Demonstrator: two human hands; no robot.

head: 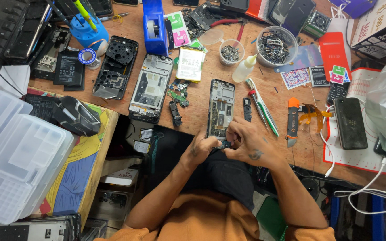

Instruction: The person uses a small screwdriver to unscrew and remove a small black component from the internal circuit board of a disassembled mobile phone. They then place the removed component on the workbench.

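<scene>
Together, left hand (pixel 200 147) and right hand (pixel 246 143) pinch the opened phone's (pixel 221 107) lower edge.

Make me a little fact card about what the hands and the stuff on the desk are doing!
Place: cluttered wooden desk
Left hand: steadies the near end of an opened phone
Right hand: fingers pinch at that same near end
Right of phone: toothbrush, orange knife, black phone
Left of phone: two more phone frames
Behind: squeeze bottle, bowl of small parts, cup of screws
Far left: clear plastic boxes
</scene>
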